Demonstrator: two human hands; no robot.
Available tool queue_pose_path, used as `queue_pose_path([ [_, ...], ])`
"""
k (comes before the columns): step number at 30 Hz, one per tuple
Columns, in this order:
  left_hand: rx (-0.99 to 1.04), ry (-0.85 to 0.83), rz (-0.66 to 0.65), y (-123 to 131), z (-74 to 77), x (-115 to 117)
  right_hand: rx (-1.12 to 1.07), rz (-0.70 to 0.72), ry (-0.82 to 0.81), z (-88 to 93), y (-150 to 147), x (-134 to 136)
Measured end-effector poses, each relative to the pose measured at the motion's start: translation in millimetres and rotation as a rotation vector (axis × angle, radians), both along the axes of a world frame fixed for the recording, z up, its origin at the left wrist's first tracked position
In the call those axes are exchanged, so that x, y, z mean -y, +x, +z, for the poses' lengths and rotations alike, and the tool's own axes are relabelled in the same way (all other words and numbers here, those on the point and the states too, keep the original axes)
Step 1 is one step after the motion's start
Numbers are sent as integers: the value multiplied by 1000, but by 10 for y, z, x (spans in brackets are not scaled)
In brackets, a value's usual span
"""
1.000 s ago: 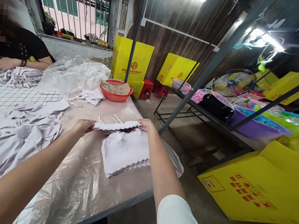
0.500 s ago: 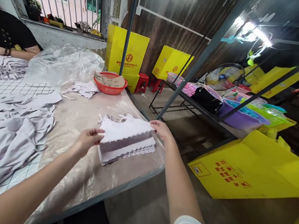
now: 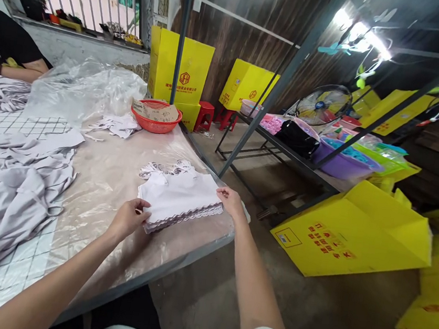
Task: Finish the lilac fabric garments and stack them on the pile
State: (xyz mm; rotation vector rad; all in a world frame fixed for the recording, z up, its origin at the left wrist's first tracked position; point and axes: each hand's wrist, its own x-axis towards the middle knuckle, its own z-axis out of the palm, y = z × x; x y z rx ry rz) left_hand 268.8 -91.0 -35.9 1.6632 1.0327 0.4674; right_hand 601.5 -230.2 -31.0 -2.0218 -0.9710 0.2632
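A neat stack of pale lilac-white garments [image 3: 180, 197] with scalloped hems and thin straps lies near the table's right corner. On its left side my left hand [image 3: 131, 218] pinches the edge of the top garment between thumb and fingers. Across from it, my right hand [image 3: 231, 202] grips that garment's right edge, fingers closed. The top piece lies flat over the pile, its scalloped hem toward me. Loose garments of the same colour [image 3: 15, 183] are heaped on the left of the table.
Behind the stack stand a red basket [image 3: 156, 121] holding cardboard and a clear plastic sheet [image 3: 89, 86]. A co-worker's arm [image 3: 19, 73] rests at far left by more cloth. Right of the table are a metal rack post [image 3: 268, 101], a purple tub [image 3: 338, 162] and a yellow box [image 3: 354, 232].
Both hands have lowered the top garment's near edge; it was lifted above the pile and now lies flat on it. The view has shifted slightly to the right.
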Motion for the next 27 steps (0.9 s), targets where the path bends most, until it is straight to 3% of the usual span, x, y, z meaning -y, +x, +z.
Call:
queue_pose_path([
  [3, -230, 510, -5, 19, 23, 2, 144, -57, -3, 74, -124, -19],
  [5, -259, 829, 10, 150, 63, 21, 358, -95, -21, 151, -249, -156],
  [7, -260, 1015, -56, 356, 98, 55, 591, -54, -79, 203, -391, -369],
  [9, -313, 1061, -159, 559, 105, 80, 708, 48, -169, 193, -533, -572],
  [13, -433, 839, -309, 760, 26, 26, 653, 179, -316, -33, -617, -788],
  [16, -373, 824, -304, 818, -49, -53, 639, 160, -302, -250, -420, -949],
  [19, -330, 853, -290, 812, -53, -134, 627, 181, -245, -319, -250, -1082],
  [21, -276, 913, -249, 632, -6, -224, 646, 162, -115, -264, -230, -1070],
  [23, -296, 927, -79, 227, 60, -369, 670, 94, 70, -164, -308, -980],
  [25, -548, 727, 317, -363, 120, -569, 678, 78, 243, -58, -512, -858],
  [27, -674, 613, 500, -987, 166, -777, 662, 168, 370, 30, -862, -763],
])
